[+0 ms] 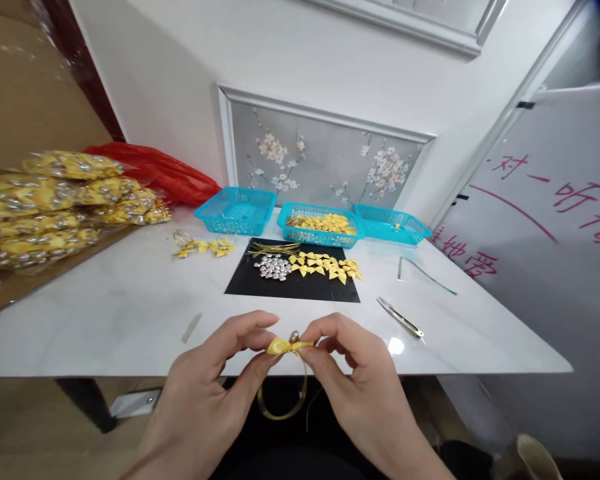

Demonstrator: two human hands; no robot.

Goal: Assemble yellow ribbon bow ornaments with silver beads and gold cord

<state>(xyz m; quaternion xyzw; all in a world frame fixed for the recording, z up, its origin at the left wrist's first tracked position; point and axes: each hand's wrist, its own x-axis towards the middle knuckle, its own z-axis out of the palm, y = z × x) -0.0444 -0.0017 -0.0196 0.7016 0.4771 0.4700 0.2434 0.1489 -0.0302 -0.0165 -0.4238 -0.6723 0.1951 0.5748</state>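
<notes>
Between my two hands, just over the table's front edge, is a yellow ribbon bow [280,346] with a silver bell [295,337] at its middle. A loop of gold cord [283,417] hangs below it. My left hand [220,380] pinches the bow's left side between thumb and fingers. On the other side, the thumb and fingertips of my right hand [353,373] close on the bow's right end. Beyond them, a black mat [290,293] bears a pile of silver bells [274,267], several yellow bows [325,265] and gold cords [275,248].
Three blue baskets stand along the wall; the middle basket [320,237] holds yellow bows. Tied pieces [205,248] lie left of the mat. Thread snips [400,318] and a green strip [430,275] are at right. Bagged yellow pieces [45,207] are stacked at far left.
</notes>
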